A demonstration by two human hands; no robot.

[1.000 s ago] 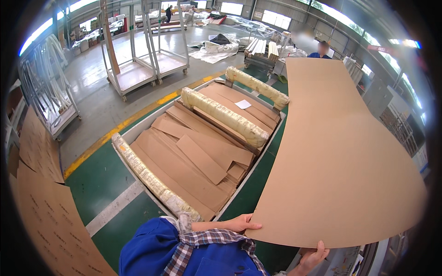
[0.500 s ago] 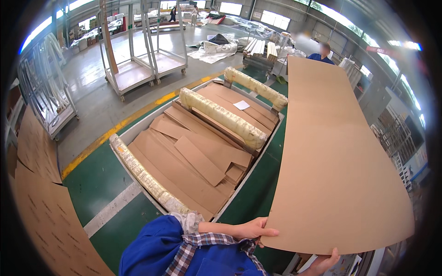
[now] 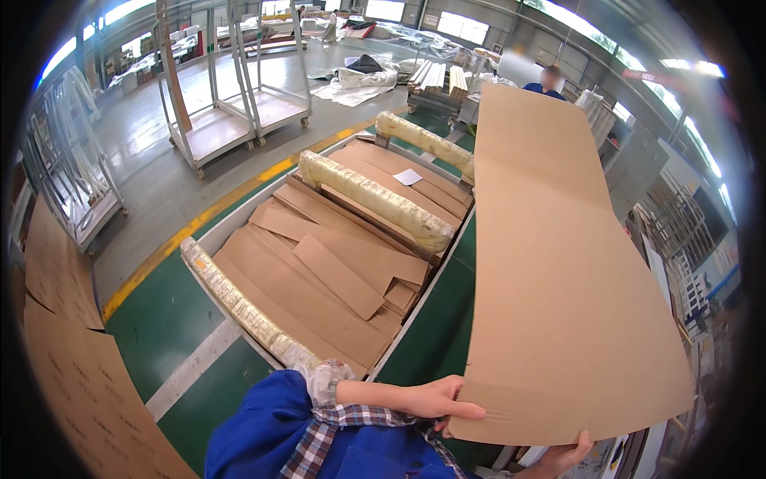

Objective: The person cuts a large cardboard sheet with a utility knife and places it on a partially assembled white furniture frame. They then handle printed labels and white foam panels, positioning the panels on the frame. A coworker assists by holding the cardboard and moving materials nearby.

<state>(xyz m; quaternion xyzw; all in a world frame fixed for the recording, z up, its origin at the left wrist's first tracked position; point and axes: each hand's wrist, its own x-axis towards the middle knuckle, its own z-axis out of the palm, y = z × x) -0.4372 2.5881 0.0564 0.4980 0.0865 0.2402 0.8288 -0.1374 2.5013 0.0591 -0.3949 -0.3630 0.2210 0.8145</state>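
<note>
A long brown cardboard sheet (image 3: pixel 550 263) stretches from my body toward the far right, slightly bowed. My left hand (image 3: pixel 447 401) grips its near left corner, thumb on top and fingers beneath. At the near edge, farther right, my right hand (image 3: pixel 565 455) holds the sheet from below, with fingertips showing over the edge. Beyond the far end stands a co-worker (image 3: pixel 546 84) in blue; their hands are hidden.
Left of the sheet stands a low cart (image 3: pixel 231 351) with padded yellowish bars (image 3: pixel 375 199) across it and several flat cardboard pieces (image 3: pixel 339 275). Wheeled metal racks (image 3: pixel 215 132) stand at the back left. More cardboard sheets (image 3: pixel 88 391) lean at the near left.
The cardboard sheet's far end has shifted left in view, and its right edge has drawn inward. Both hands keep their hold. The whole view has shifted slightly.
</note>
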